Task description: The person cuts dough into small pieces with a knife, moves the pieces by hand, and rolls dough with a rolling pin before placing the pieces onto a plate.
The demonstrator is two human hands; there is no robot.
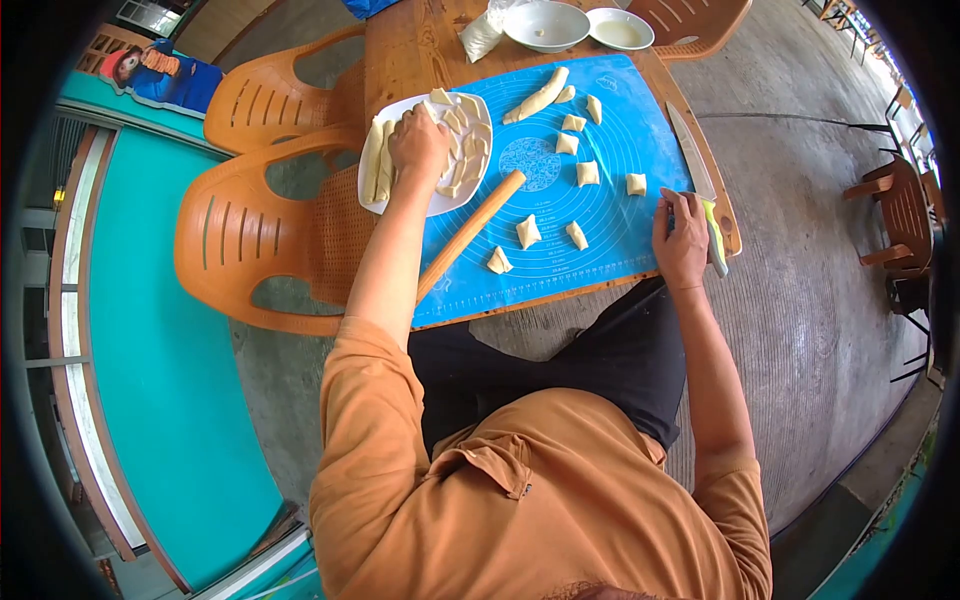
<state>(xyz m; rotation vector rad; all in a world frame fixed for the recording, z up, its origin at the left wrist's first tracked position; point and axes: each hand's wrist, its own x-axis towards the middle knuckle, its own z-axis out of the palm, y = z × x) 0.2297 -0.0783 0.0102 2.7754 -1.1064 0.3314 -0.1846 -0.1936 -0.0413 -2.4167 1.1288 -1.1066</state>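
Observation:
My left hand [418,145] is over the white plate [447,207], its fingers curled down among flat strips of dough [470,148]. Whatever its fingertips hold is hidden by the hand. Two longer dough rolls [379,165] lie along the plate's left side. My right hand [682,240] rests at the right edge of the blue mat [600,235], fingers loosely apart and holding nothing. Beside it lies a knife [692,150] with a green and white handle. Several small cut dough pieces [587,174] are scattered on the mat, with a thicker dough roll [537,95] at its far side.
A wooden rolling pin [472,235] lies slanted across the mat's left part. At the table's far end are a plastic bag of white powder [483,38], a metal bowl [546,25] and a shallow bowl with pale liquid [620,33]. Orange chairs [255,235] stand on the left.

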